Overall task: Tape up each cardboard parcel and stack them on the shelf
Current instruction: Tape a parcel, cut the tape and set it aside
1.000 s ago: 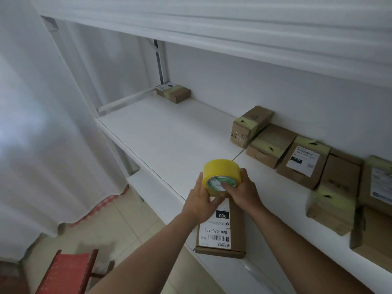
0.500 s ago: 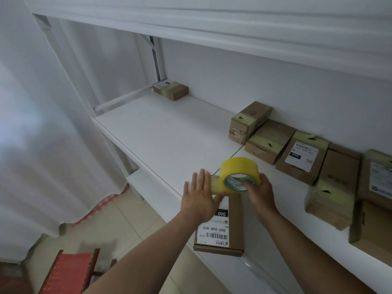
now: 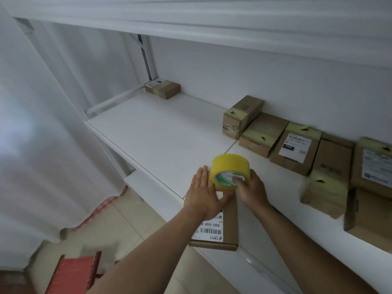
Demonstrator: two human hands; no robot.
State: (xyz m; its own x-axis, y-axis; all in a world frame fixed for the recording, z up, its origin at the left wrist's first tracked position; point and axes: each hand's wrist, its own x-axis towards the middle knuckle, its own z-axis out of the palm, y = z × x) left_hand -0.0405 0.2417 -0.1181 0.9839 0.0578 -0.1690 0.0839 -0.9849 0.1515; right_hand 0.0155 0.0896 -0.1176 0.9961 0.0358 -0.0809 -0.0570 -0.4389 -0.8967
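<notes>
**Taping the flat parcel at the shelf edge**

My L hand (image 3: 204, 195) lies flat on the flat cardboard parcel (image 3: 230, 228), fingers straight and together, pointing away from me, thumb spread out to the right; it presses the top down. My R hand (image 3: 253, 190) holds the yellow tape roll (image 3: 230, 171), fingers hooked into the core, thumb side round the outer rim. The roll stands on edge on the parcel's far end, its open core facing me w/ the green-white inner liner showing, axis running roughly toward me.

The parcel sits on the white shelf (image 3: 161, 132), at the front lip, near end hanging over the edge. Long axis runs front-to-back, away from me. White label w/ barcode is on top, printed upside down from my view.

Along the back wall, to the right: a row of taped parcels (image 3: 263, 134), yellow bands across them, some leaning on each other. One small box (image 3: 163, 89) sits alone in the far L corner. Below: tiled floor, red stool (image 3: 72, 274), white curtain (image 3: 31, 145).
</notes>
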